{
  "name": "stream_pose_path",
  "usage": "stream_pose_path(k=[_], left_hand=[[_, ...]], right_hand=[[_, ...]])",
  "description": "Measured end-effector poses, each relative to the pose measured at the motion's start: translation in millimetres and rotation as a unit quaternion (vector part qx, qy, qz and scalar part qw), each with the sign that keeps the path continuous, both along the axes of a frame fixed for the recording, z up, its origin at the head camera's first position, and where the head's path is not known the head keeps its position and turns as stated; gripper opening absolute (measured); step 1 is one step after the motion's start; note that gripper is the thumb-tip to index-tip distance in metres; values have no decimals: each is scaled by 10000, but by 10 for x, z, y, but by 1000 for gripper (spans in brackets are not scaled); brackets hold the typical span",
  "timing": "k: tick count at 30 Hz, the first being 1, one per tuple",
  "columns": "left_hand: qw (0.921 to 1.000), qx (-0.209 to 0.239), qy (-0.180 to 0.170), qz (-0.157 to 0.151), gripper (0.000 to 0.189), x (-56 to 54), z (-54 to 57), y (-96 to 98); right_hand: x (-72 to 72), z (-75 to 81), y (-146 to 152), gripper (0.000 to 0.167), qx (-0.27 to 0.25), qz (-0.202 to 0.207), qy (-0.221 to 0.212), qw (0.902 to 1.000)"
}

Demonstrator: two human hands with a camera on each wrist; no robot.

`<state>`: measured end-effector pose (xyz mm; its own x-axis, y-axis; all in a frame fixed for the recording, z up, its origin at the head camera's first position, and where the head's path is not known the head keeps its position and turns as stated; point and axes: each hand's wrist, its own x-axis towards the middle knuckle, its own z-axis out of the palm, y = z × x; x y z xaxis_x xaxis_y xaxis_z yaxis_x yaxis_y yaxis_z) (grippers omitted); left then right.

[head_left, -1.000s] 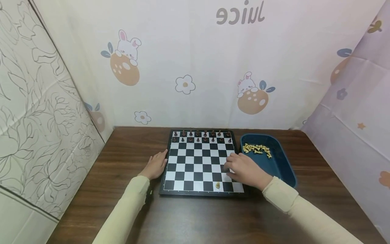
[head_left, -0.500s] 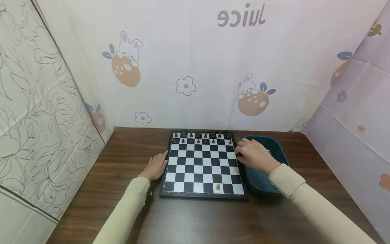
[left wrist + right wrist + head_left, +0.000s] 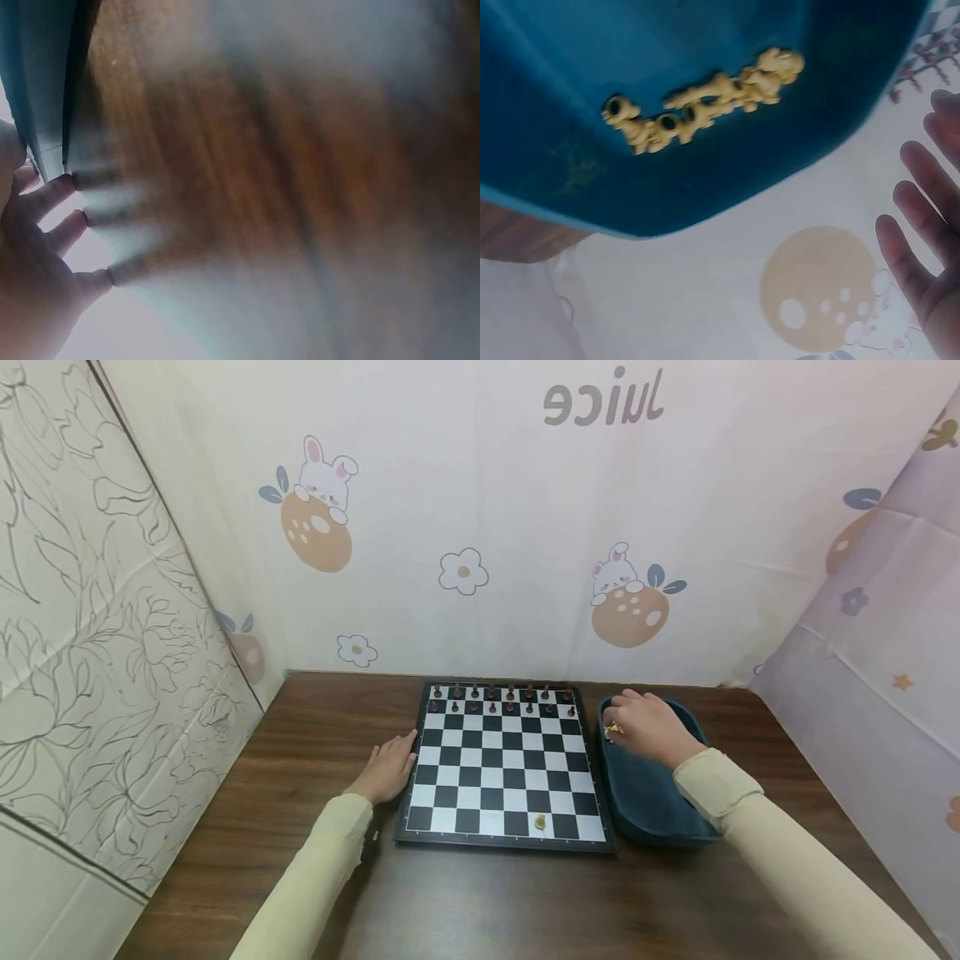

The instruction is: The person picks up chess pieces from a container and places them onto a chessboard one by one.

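Observation:
My left hand lies on the table with straight fingers, fingertips at the left edge of a black-and-white chessboard. In the left wrist view its fingers are spread beside the dark board edge. My right hand hovers over the back part of a blue bin and holds nothing that shows. Its fingers look loosely extended in the right wrist view. Inside the bin lies a heap of cream chess pieces, mostly hidden by the hand in the head view. One cream piece stands on the board's nearest row.
Two rows of dark red chess pieces stand at the board's far end. The bin is close against the board's right side. Behind the brown wooden table hangs a printed curtain, and a patterned panel stands on the left.
My right hand has moved right and away from me, from over the board's right side to above the bin. My left hand stays at the board's edge.

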<state>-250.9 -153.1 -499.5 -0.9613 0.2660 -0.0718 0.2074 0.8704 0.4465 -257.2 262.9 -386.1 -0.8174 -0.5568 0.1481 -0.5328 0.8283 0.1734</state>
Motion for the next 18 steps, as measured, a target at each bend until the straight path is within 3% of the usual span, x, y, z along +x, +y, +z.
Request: stream_pose_path(k=[7, 13, 18], left_hand=[[10000, -1, -51, 59, 51, -11, 8, 9], [10000, -9, -53, 82, 52, -1, 10, 6], [10000, 4, -39, 74, 52, 1, -10, 6]], right_hand=[[-108, -41, 163, 10, 178, -18, -68, 9998], [-220, -116, 343, 5, 22, -284, -245, 9993], [-284, -196, 474, 15, -189, -585, -556, 9966]])
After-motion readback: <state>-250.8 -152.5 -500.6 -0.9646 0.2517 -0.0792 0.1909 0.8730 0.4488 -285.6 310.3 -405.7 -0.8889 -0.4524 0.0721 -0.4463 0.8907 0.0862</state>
